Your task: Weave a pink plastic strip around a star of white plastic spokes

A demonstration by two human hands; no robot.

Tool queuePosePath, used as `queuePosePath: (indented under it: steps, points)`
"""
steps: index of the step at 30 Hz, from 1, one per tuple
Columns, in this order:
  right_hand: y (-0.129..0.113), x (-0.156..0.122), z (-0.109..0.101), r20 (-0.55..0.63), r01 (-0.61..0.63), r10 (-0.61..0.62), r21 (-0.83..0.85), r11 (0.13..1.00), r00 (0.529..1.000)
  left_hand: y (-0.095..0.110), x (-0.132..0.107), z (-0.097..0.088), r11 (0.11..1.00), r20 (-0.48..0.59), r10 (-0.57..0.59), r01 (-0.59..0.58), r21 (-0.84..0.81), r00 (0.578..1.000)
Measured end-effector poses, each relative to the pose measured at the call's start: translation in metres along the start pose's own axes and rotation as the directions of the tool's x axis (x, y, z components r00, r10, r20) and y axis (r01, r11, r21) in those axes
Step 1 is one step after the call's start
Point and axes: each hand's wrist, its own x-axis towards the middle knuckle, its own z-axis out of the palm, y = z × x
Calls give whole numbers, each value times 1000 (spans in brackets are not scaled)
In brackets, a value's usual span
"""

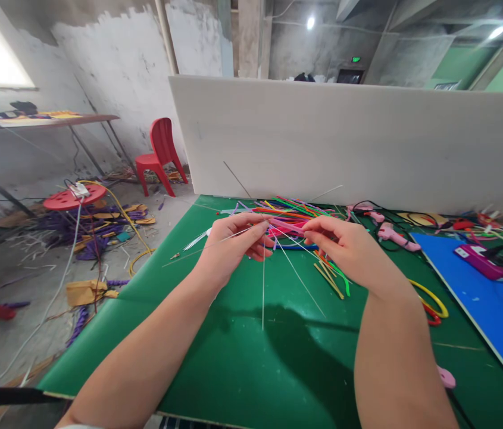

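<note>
My left hand (236,241) is closed, thumb and forefinger pinching the centre of a bundle of thin stiff wires (293,268) that fan out in several directions. Between both hands runs a short pink pipe cleaner (287,227), its left end at my left fingertips. My right hand (344,247) pinches the other end between thumb and forefinger. Both hands are raised over the green table (242,357). Just behind them lies a loose pile of coloured pipe cleaners (296,205), partly hidden by my fingers. Short yellow-brown pieces (329,281) lie below my right hand.
A white panel (349,137) stands along the table's back edge. To the right are a pink glue gun (397,237), a purple power strip (486,262), a blue board (469,298) and a yellow loop (432,298). Leftward, a red chair (159,155) and a red stool (75,196) stand on the littered floor.
</note>
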Motion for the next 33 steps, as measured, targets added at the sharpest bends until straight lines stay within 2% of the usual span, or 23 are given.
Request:
queuePosePath:
  steps: [6, 13, 25, 33]
  points:
    - [4, 2, 1, -15, -5, 5, -5, 1000, 1000, -1, 2, -2, 1000, 4, 0, 0, 22, 1000]
    - [3, 2, 3, -14, 30, -29, 66, 997, 999, -2, 1, 0, 999, 92, -53, 52, 15, 994]
    - [2, 2, 3, 19, 38, -39, 30, 999, 999, -4, 3, -2, 998, 120, -54, 52, 21, 991]
    - [2, 3, 3, -27, 25, -23, 72, 997, 999, -3, 2, -2, 997, 135, -65, 57, 59, 989]
